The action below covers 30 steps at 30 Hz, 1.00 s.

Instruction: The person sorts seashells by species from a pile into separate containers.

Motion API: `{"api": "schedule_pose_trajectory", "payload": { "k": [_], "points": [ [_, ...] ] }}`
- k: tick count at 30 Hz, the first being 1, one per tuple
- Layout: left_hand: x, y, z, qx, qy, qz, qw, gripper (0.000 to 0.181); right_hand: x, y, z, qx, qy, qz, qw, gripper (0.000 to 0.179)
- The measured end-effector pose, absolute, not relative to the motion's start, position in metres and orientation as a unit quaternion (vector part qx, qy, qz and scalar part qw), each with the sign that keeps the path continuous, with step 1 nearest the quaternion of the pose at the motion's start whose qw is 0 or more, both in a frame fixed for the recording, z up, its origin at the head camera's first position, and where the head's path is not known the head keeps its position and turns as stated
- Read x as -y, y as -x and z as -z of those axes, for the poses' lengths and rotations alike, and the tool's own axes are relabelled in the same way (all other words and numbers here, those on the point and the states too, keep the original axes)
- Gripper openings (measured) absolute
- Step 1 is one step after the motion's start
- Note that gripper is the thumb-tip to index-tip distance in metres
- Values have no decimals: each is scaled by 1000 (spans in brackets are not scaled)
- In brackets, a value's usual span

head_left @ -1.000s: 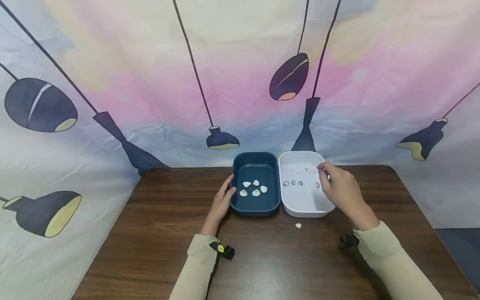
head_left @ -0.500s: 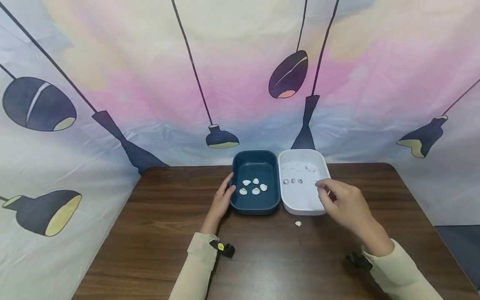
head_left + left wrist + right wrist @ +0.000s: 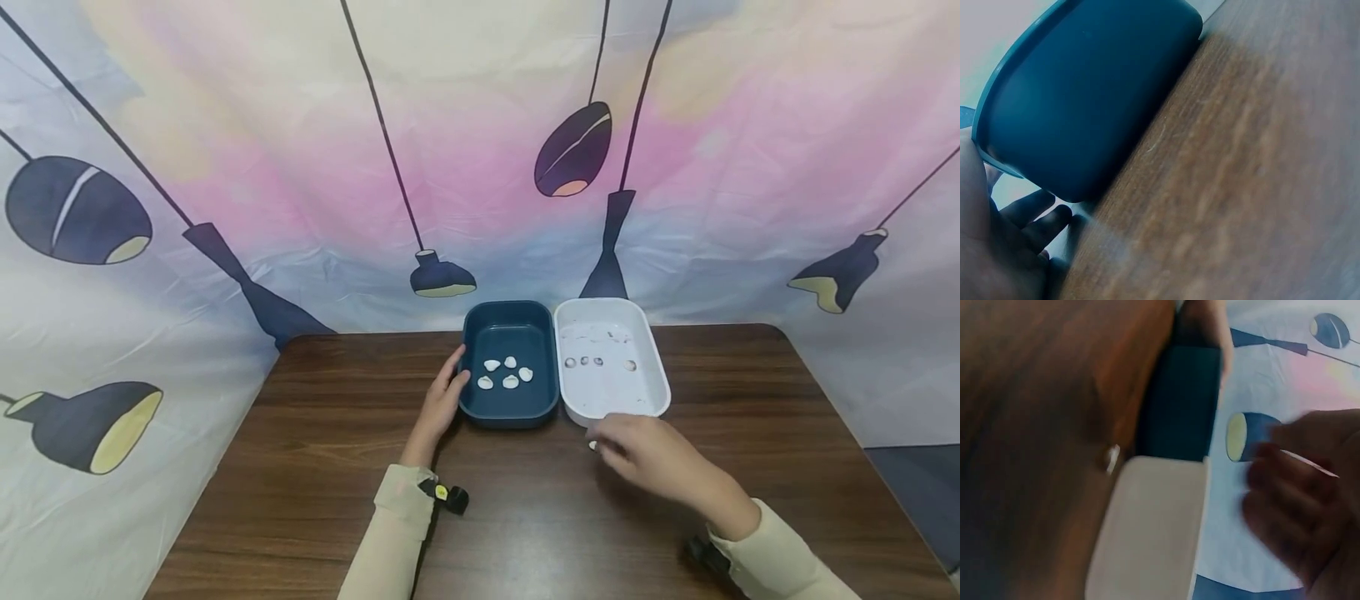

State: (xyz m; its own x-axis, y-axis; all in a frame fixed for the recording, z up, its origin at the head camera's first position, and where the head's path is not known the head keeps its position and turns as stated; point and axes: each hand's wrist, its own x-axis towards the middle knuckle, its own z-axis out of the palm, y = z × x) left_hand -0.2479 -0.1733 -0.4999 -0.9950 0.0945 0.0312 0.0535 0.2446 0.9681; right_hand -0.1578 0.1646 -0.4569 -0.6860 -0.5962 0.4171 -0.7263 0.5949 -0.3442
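Note:
In the head view my left hand [image 3: 442, 400] holds the left side of a teal tray [image 3: 510, 418], thumb at the rim. The same tray [image 3: 1085, 106] fills much of the left wrist view. Inside lie several white seashells [image 3: 511, 382] in two rows. My right hand [image 3: 652, 458] hovers in front of the white tray [image 3: 660, 408], fingers loosely bent, blurred in the right wrist view. A loose white shell [image 3: 593, 446] on the table sits by its fingertips, partly hidden from the head camera; that shell [image 3: 1112, 459] appears apart from the hand in the right wrist view.
Several small greyish shells form a row in the white tray, one shell [image 3: 630, 365] apart on the right. Dark specks mark its floor. Both trays stand side by side near the back edge of the wooden table [image 3: 525, 517], before a printed cloth [image 3: 337, 167].
My right hand has left the right part of the white tray and come forward and left to the loose shell, uncovering the small shell at the row's right. The left hand stays put.

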Motion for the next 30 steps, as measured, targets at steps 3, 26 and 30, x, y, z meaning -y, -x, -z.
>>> {"api": "schedule_pose_trajectory", "payload": {
  "k": [3, 26, 30],
  "points": [
    [173, 249, 501, -789, -49, -612, 16, 53, -165, 155, 464, 900, -377, -213, 42, 19],
    [172, 249, 503, -789, -41, -613, 13, 53, -161, 167, 504, 906, -399, -131, 54, 26],
    [172, 249, 503, -789, -43, -613, 13, 53, -161, 166, 505, 903, -403, -143, 49, 24]
  ]
}}
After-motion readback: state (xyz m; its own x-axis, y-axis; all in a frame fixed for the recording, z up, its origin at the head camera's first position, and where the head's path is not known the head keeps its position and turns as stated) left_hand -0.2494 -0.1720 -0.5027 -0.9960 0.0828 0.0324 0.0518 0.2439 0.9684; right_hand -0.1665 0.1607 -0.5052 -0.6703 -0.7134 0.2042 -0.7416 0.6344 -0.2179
